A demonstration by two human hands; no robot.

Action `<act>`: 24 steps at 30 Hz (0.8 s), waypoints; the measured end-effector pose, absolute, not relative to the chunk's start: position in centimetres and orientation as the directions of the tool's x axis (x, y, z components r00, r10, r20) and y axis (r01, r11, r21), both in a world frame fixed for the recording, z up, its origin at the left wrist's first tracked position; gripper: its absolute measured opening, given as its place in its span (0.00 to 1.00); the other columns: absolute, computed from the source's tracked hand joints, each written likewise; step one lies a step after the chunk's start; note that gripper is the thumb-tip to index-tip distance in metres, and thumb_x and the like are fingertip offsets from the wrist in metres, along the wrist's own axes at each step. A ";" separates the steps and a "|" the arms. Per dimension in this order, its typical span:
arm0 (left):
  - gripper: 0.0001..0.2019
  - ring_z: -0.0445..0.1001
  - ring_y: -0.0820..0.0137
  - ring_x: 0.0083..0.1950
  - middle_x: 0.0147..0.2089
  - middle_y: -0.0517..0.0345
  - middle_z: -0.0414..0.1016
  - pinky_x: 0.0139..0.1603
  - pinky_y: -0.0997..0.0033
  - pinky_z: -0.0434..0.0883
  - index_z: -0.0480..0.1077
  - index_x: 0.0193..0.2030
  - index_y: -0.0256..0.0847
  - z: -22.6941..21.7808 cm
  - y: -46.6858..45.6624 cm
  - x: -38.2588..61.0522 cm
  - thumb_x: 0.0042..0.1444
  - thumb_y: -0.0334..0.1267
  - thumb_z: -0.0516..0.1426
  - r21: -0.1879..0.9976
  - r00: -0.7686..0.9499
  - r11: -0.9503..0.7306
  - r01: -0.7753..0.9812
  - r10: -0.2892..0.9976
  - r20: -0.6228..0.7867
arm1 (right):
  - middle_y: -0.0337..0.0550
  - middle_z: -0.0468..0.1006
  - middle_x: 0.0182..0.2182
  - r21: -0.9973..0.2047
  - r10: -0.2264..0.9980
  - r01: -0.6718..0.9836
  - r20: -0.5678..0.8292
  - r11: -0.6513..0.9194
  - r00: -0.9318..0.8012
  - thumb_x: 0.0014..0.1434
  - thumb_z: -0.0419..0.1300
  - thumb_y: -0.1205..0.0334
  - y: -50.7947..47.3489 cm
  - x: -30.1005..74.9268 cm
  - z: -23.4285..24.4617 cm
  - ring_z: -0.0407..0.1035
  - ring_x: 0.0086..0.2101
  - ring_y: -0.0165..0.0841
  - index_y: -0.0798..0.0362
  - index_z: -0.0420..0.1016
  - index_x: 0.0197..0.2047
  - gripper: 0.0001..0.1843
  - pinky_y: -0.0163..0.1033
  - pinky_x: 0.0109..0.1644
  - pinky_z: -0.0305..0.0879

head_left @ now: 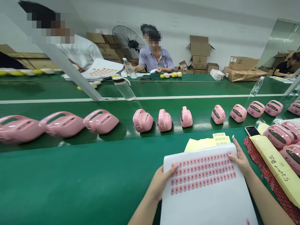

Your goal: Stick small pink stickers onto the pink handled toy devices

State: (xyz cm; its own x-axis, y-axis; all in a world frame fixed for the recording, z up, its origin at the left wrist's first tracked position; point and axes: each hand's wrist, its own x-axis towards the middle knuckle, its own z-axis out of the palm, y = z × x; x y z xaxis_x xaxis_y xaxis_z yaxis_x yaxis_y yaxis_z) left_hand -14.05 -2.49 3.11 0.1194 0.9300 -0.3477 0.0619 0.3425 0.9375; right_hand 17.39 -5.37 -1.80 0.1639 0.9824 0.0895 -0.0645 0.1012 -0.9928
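Observation:
A stack of white sticker sheets (pixel 206 204) is held up in front of me, with rows of small pink stickers (pixel 203 171) across its upper part. My left hand (pixel 157 182) grips its left edge, thumb on top near the first stickers. My right hand (pixel 241 159) pinches the upper right edge, thumb over the last stickers. The right index finger points up, and a tiny pale bit shows at its tip, too small to name. Just behind the stack lie yellow sticker sheets (pixel 202 144) with small grey prints.
Pink handled plastic housings (pixel 100 122) stand in a line along the green belt (pixel 161 137). More pink housings (pixel 280 136), a phone (pixel 252 131), a yellow envelope (pixel 274 165) and red bubble wrap (pixel 255 153) lie at right. Bottles (pixel 124 87) and two co-workers (pixel 154 59) are across.

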 end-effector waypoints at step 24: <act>0.24 0.77 0.57 0.34 0.30 0.51 0.80 0.36 0.60 0.73 0.77 0.32 0.36 3.9 -5.2 -14.5 0.33 0.54 0.67 0.961 0.397 0.274 0.032 0.879 -0.264 | 0.56 0.78 0.42 -0.382 0.783 0.715 0.039 0.585 -0.620 0.46 0.66 0.44 -3.4 5.6 5.4 0.73 0.40 0.48 0.56 0.38 0.69 0.58 0.46 0.42 0.65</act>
State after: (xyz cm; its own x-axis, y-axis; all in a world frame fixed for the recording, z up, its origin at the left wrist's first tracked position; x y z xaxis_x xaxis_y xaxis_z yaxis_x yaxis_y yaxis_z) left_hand -14.52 -5.17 3.85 0.3966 0.8792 -0.2640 0.0321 0.2741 0.9612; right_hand 5.61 -3.35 5.41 -0.6205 0.7833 0.0388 0.7150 0.5853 -0.3824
